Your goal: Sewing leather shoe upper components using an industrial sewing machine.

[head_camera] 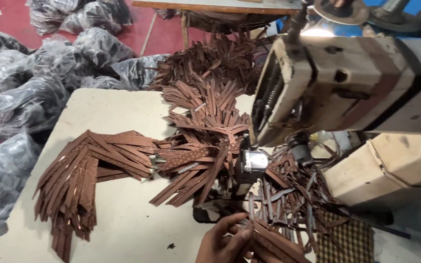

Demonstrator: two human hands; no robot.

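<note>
My left hand (pixel 222 241) is at the bottom edge, fingers curled around a bundle of brown leather straps (pixel 275 245) that fans out to the right. Just beyond it, under the head of a worn cream sewing machine (pixel 356 83), lies a tangle of darker straps (pixel 288 195). The machine's metal foot (pixel 255 160) hangs above them. My right hand is out of sight.
A fanned pile of brown straps (pixel 84 170) lies on the pale table (pixel 118 112), and a longer heap (pixel 205 122) runs to the far edge. Clear plastic bags of dark goods (pixel 35 73) crowd the red floor on the left. A checked cloth (pixel 344 243) lies bottom right.
</note>
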